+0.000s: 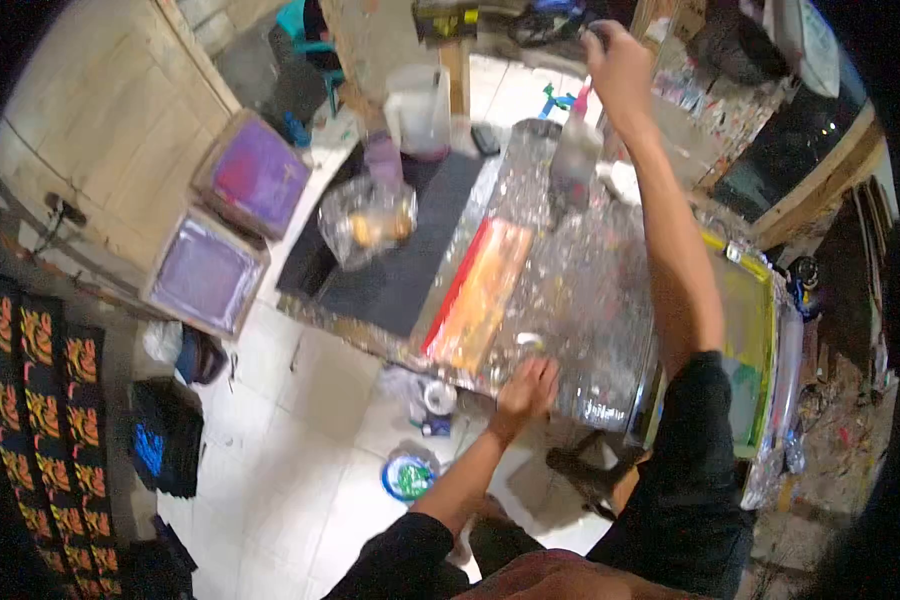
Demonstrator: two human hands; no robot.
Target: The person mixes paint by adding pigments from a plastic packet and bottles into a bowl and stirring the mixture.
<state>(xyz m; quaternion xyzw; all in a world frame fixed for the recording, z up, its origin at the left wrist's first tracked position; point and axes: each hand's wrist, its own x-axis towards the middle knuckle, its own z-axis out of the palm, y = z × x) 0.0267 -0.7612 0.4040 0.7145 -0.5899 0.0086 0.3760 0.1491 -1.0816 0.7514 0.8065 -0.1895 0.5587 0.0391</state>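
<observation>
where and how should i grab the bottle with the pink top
Probably around the bottle's wider body, below its narrow pink top, coming from the near side: the tabletop looks open there, while a white item sits close on the right.

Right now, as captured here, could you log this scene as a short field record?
left hand: at the near edge of the table, fingers bent
right hand: raised toward the table's far end; grip unclear
on table: orange strip with a red edge, black sheet, clear plastic bag
floor: round blue-and-green item
</observation>
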